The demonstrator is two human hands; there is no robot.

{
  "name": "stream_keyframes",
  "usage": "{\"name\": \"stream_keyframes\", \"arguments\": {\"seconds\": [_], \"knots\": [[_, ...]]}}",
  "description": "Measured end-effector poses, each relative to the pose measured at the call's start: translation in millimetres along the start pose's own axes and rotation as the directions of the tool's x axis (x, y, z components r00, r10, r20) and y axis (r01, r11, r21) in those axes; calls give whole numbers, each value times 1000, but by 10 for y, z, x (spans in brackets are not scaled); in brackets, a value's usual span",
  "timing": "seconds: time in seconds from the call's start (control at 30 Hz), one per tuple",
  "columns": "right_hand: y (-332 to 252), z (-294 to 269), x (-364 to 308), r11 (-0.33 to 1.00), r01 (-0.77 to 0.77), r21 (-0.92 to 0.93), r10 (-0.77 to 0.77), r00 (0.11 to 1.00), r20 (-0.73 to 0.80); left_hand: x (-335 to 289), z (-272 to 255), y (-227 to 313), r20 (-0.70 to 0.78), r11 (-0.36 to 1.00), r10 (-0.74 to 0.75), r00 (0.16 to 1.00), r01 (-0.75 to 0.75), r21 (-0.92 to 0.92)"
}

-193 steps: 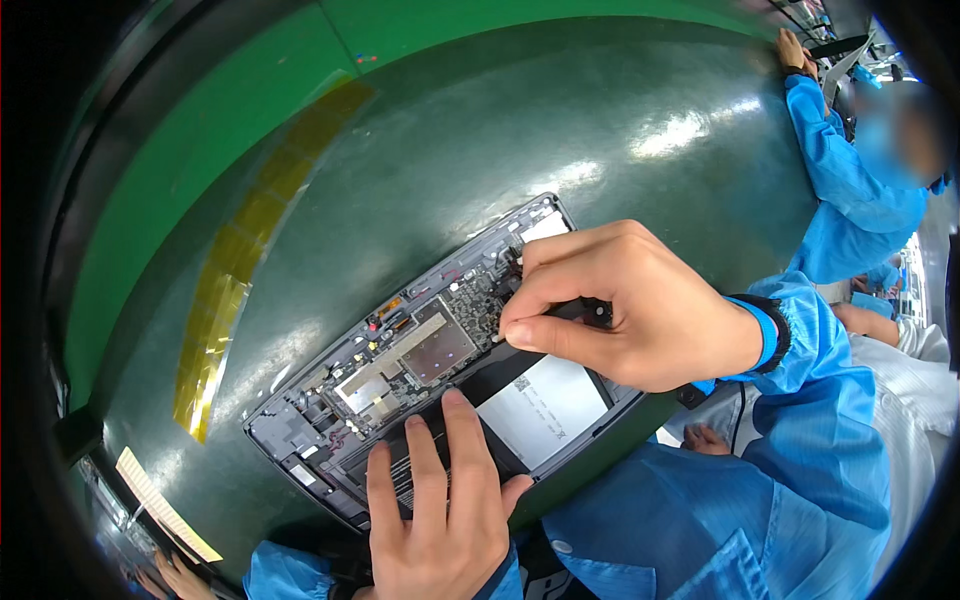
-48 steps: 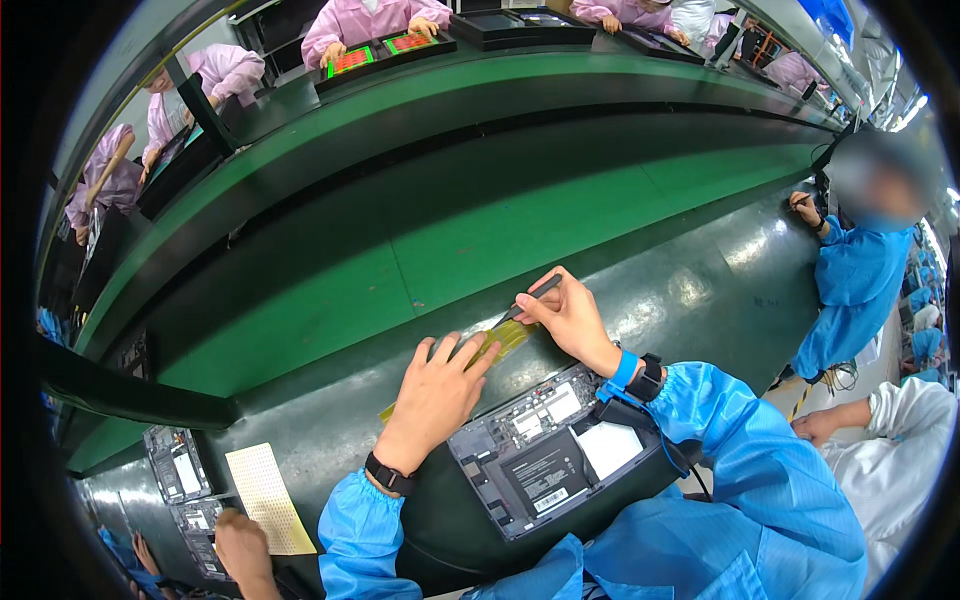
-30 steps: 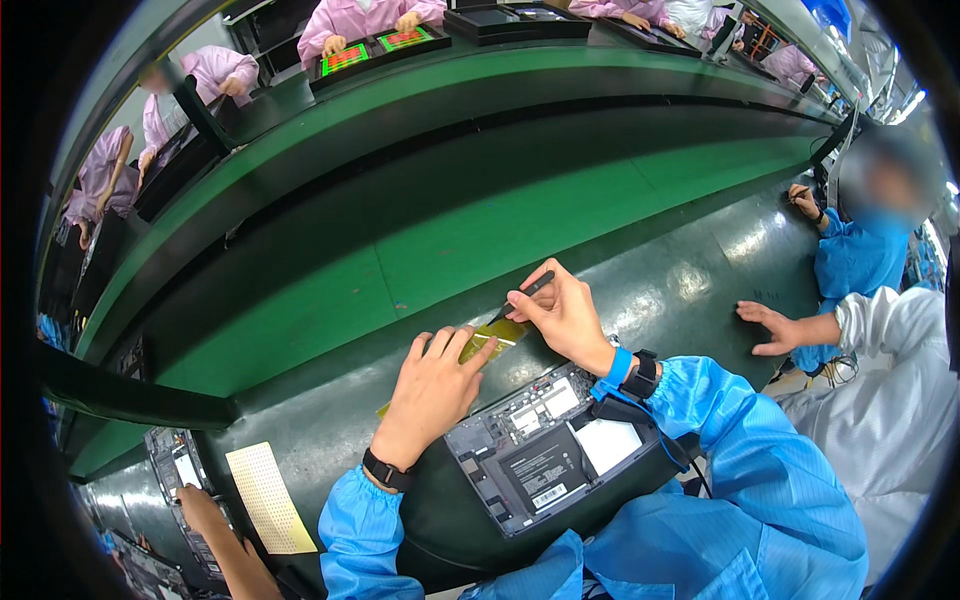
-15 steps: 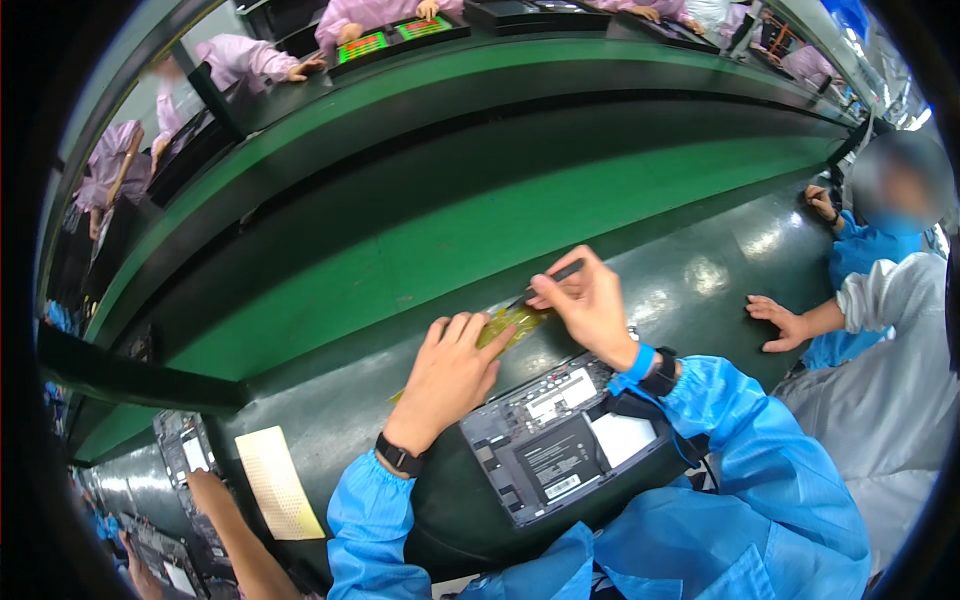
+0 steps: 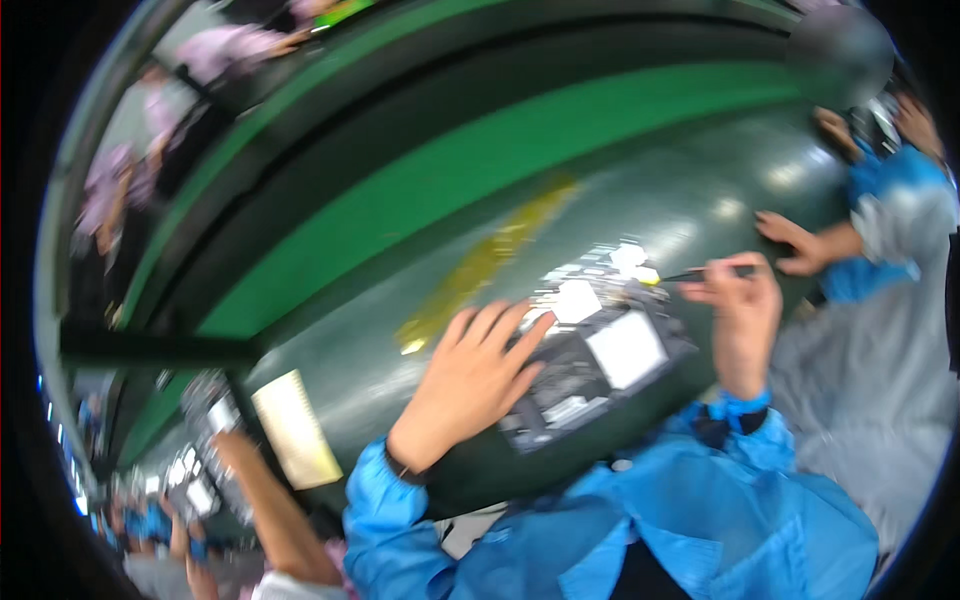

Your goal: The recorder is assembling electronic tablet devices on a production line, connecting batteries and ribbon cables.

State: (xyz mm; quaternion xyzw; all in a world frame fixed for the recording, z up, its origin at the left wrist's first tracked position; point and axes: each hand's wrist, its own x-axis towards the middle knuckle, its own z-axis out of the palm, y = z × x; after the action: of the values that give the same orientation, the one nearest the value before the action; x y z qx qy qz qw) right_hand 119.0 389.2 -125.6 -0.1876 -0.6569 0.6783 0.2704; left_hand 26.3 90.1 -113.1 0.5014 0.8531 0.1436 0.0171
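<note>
Laptop (image 5: 598,345) lies left of right hand (image 5: 738,300), which pinches dark tool (image 5: 687,276) toward nearer yellow patch (image 5: 648,276); long axis near-left to far-right; left hand (image 5: 468,378) splayed, seemingly empty, at left end.

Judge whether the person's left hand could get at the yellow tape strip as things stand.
Probably yes: the left hand, fingers spread, is close to the yellow tape strip, and nothing visible stands between them. Blur hides whether the fingers touch the open device.
</note>
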Motion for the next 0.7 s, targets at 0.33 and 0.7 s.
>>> {"name": "stream_keyframes", "arguments": {"seconds": [0.33,0.7], "knots": [[408,-73,-403,946,-269,181,244,958,152,27,455,370,161,990,143,977,-138,-42],[546,19,-445,939,-329,104,299,926,230,26,524,390,75,989,147,986,-145,-32]]}}
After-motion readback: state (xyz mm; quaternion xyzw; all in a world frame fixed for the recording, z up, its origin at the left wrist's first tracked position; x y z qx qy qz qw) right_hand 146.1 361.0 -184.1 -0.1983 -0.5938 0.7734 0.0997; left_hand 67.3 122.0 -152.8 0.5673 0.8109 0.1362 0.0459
